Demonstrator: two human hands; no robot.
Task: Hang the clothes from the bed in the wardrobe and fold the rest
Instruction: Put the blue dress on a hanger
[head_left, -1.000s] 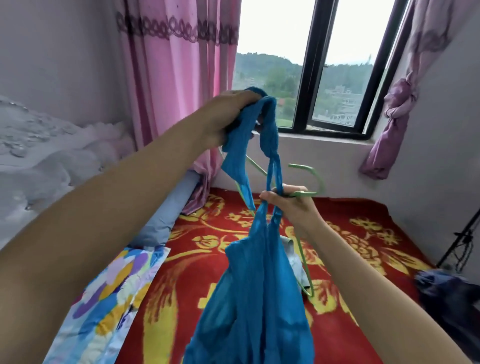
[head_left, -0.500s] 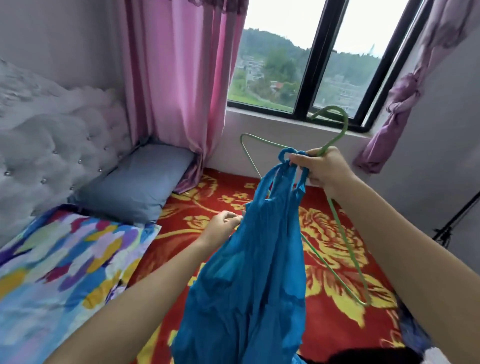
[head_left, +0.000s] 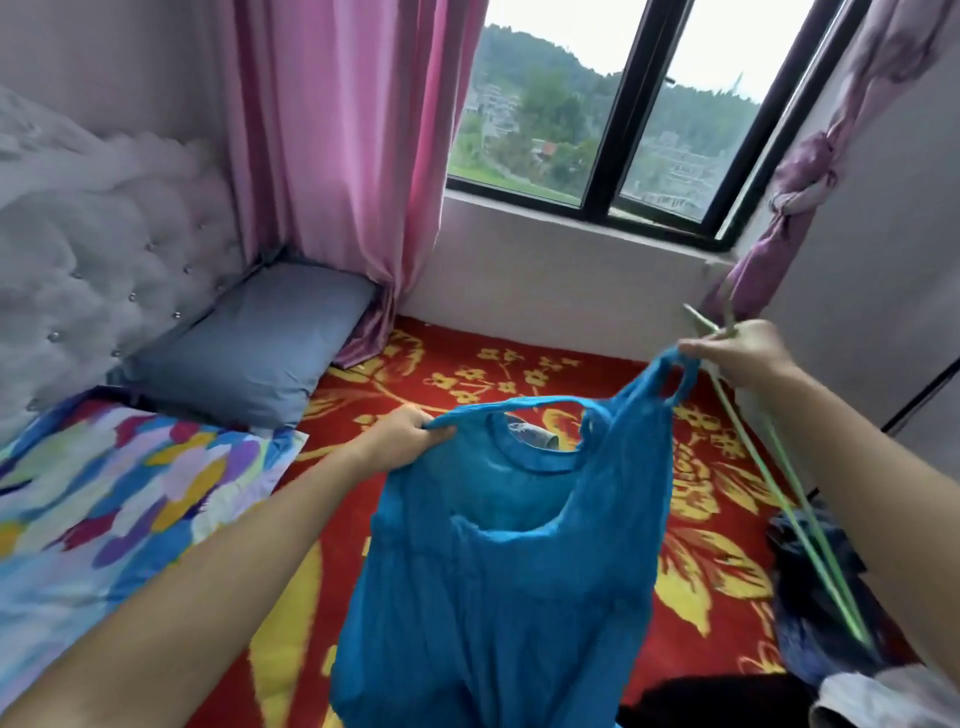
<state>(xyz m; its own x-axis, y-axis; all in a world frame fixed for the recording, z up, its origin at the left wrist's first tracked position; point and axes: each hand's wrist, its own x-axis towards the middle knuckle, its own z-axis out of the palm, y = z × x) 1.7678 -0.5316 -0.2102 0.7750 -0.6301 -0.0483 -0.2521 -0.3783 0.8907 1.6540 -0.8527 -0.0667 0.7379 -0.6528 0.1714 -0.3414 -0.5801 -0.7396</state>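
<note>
A sleeveless blue garment of thin, crinkled cloth (head_left: 509, 545) hangs in the air over the middle of the bed with the red, yellow-flowered blanket (head_left: 467, 364), stretched between two bare hands. The left grip (head_left: 402, 431) pinches one shoulder strap and pulls the neckline wide. The right grip (head_left: 743, 353) is closed on the other strap and, with it, on a thin green wire hanger (head_left: 792, 512) that slants down toward the bed's right edge.

The cloth looks light and limp – it sags at once below the neckline and holds no shape of its own. It should not slip or tear easily, though the narrow straps would likely slide off a smooth wire shoulder. The straps and the neckline hem are the places to hold it (the body would only bunch up). The hanger looks springy and is best held at its neck.

By count: one blue garment and one green hanger. There are two pillows at the head of the bed – a plain grey-blue pillow (head_left: 260, 353) and a pillow in many-coloured brush-stroke print (head_left: 114, 493). One heap of dark blue clothes (head_left: 810, 582) lies at the bed's right edge, the number of pieces in it impossible to tell. One pale grey cloth (head_left: 883, 696) sits at the near right corner, and a small grey piece shows through the neckline.
</note>
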